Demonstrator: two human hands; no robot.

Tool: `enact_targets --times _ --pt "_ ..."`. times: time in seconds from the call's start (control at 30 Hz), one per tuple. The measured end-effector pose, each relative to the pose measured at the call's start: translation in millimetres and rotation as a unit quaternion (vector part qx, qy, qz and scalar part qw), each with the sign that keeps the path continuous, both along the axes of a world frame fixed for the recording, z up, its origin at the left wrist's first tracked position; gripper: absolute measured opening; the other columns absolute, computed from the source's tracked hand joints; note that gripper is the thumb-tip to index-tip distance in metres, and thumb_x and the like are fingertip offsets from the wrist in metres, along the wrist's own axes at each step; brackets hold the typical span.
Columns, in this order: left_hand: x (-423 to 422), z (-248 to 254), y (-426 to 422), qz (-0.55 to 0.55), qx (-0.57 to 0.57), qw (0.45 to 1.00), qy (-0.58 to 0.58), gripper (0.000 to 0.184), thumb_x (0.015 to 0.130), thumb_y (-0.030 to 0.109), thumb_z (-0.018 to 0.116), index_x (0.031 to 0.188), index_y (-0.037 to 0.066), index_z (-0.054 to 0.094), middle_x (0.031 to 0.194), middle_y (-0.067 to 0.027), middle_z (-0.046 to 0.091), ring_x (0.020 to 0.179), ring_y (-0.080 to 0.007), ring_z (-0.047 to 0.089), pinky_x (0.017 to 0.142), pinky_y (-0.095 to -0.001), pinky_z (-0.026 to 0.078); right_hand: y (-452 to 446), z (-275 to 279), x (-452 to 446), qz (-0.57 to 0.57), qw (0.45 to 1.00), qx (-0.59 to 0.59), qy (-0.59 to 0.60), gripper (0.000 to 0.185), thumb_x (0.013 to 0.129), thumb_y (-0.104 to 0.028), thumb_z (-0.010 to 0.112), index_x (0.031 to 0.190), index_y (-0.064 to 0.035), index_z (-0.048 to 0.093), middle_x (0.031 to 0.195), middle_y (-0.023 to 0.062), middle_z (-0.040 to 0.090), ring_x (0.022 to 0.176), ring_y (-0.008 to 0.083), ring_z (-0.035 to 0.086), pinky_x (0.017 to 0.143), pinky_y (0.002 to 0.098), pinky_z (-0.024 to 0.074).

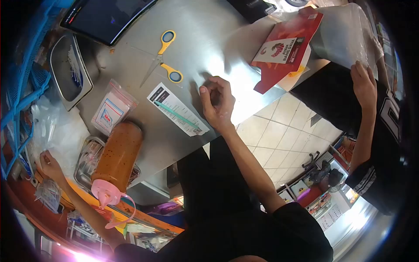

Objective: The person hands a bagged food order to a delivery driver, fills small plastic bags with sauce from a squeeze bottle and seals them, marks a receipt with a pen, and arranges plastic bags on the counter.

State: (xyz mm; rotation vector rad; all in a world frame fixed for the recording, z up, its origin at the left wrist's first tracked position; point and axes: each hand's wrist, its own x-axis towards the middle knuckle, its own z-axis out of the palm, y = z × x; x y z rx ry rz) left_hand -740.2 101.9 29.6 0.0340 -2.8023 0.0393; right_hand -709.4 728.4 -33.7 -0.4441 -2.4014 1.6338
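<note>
My left hand reaches out to the far left, its fingertips closed at the edge of a clear plastic bag in a loose pile. My right hand hovers by the table's front edge, fingers loosely curled, thumb apart, nothing seen in it. Just left of it lies a printed receipt with a green streak along it. Beyond the receipt are yellow-and-blue scissors, blades spread. A bottle of orange-brown sauce with a pink nozzle cap and a zip bag of printed packets are between my hands.
At right, a co-worker's hand touches a big clear plastic bag. A red printed food box stands near the table corner. A tablet, a metal tray and a blue basket line the left side.
</note>
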Motion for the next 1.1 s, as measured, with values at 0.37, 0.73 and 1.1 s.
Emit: enact_targets --times 0.37,0.73,1.1 --pt "-20 14 74 -0.026 0.073 0.991 -0.107 0.036 0.08 0.026 0.079 0.097 -0.002 0.063 0.083 -0.0107 0.061 0.075 -0.0195 0.056 0.071 -0.0288 0.047 -1 -8 -1 -0.02 0.998 -0.047 0.049 0.025 0.09 -0.006 0.065 0.112 0.0005 0.054 0.078 0.0032 0.059 0.06 0.0045 0.048 0.054 0.0187 0.0371" --pt "-24 12 29 0.132 0.067 0.972 -0.181 0.04 0.094 0.041 0.057 0.119 0.011 0.066 0.106 -0.0106 0.069 0.091 -0.0176 0.064 0.079 -0.029 0.048 -2 -2 -4 0.02 0.998 -0.039 0.054 0.025 0.092 -0.009 0.063 0.112 0.001 0.052 0.082 0.0072 0.061 0.071 0.0095 0.056 0.062 0.0207 0.0439" --pt "-31 41 -8 0.114 -0.008 0.975 -0.189 0.04 0.097 0.039 0.05 0.124 0.013 0.064 0.124 -0.0079 0.064 0.117 -0.0198 0.058 0.099 -0.0311 0.042 1 -2 -6 0.047 0.996 0.002 0.076 0.024 0.094 -0.014 0.061 0.111 0.0019 0.054 0.081 0.0075 0.06 0.074 0.0117 0.057 0.065 0.0228 0.047"
